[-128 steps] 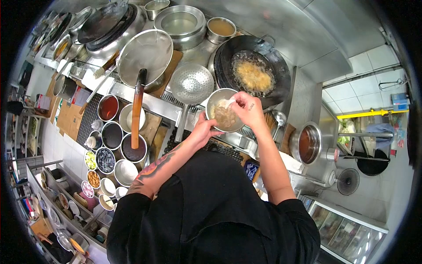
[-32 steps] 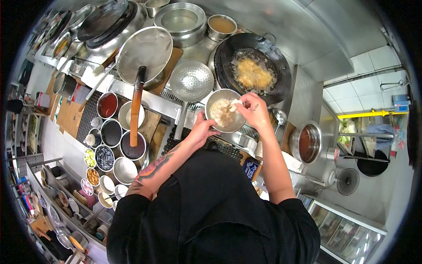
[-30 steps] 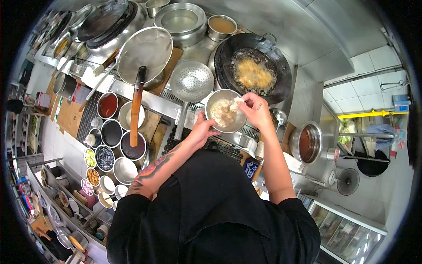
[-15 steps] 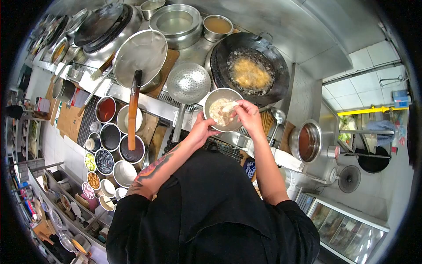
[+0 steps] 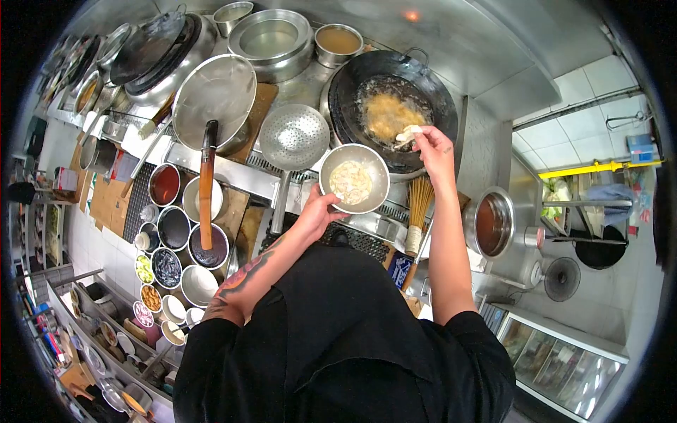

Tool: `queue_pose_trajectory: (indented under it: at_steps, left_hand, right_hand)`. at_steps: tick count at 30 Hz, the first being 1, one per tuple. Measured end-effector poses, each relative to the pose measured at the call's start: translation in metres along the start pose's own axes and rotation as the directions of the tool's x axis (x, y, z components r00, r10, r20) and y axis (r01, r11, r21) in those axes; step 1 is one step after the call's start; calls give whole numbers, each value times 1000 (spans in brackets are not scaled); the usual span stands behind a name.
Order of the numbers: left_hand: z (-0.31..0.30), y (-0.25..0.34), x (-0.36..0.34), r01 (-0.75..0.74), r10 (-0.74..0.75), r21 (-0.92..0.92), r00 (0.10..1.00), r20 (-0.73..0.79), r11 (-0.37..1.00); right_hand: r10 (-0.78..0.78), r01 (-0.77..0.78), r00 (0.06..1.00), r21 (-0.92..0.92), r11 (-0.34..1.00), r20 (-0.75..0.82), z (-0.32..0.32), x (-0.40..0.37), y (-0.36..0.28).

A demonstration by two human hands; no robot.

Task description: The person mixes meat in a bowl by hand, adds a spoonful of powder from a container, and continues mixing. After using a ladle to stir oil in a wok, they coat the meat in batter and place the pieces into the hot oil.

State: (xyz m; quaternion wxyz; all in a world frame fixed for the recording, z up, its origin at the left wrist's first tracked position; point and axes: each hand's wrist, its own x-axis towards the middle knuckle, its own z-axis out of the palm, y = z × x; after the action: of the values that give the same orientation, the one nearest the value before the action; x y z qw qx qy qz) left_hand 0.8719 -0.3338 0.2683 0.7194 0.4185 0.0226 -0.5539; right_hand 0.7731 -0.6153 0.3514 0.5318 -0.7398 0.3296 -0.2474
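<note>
My left hand point(image 5: 319, 211) grips the near left rim of a metal bowl point(image 5: 379, 176). Inside the bowl lie pale, wet-looking battered pieces point(image 5: 350, 182). Pinched in the fingers of my right hand point(image 5: 437, 154) is a pale battered piece point(image 5: 407, 134), held over the near side of a black wok point(image 5: 443, 99). Golden food point(image 5: 388, 113) bubbles in the wok's dark oil. The bowl is held just in front of the wok, tilted slightly.
A perforated ladle point(image 5: 295, 134) and a large strainer point(image 5: 215, 95) lie left of the wok. Several sauce and ingredient containers point(image 5: 175, 225) stand further left. A bamboo brush point(image 5: 419, 204) is under my right forearm, and a pot of reddish-brown liquid point(image 5: 490, 224) stands to the right.
My right hand has moved from the bowl up and right to over the wok, carrying a battered piece. My left hand still holds the bowl, now slightly further left.
</note>
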Motion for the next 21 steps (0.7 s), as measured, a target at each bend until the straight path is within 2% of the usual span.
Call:
queue_pose_trajectory:
  at_steps: [3, 5, 6, 9, 10, 12, 16, 18, 20, 21]
  left_hand:
    - [1, 3, -3, -10, 10, -10, 1000, -6, 1000]
    - [-2, 1, -2, -22, 22, -22, 1000, -5, 1000]
    - [-4, 1, -2, -24, 24, -23, 1000, -9, 999]
    - [-8, 1, -3, -20, 20, -22, 1000, -10, 1000]
    - [-8, 2, -4, -18, 17, -19, 1000, -21, 1000]
    - [-10, 2, -5, -13, 13, -16, 999, -32, 1000]
    - [-11, 2, -6, -18, 17, -33, 999, -37, 999]
    - [-10, 3, -5, -20, 19, -40, 999, -39, 999]
    - [-10, 2, -3, -23, 22, -32, 999, -29, 999]
    - [-9, 3, -3, -21, 20, -31, 999, -30, 999]
  right_hand:
    - [-81, 82, 995, -24, 996, 52, -4, 44, 75]
    - [5, 6, 1000, -396, 918, 28, -6, 65, 111]
    - [5, 8, 999, -394, 919, 32, -7, 67, 112]
    - [120, -140, 989, -752, 645, -81, -12, 73, 110]
    - [121, -140, 989, -750, 646, -79, -19, 74, 105]
    - [-34, -180, 976, -888, 424, -215, -31, 73, 92]
    - [-71, -176, 968, -858, 482, -239, -38, 56, 38]
    - [-224, 82, 970, -752, 655, -89, -27, 34, 22]
    - [-296, 251, 955, -581, 774, 18, 4, 5, 5]
    - [-252, 267, 963, -487, 831, 99, 20, -9, 0]
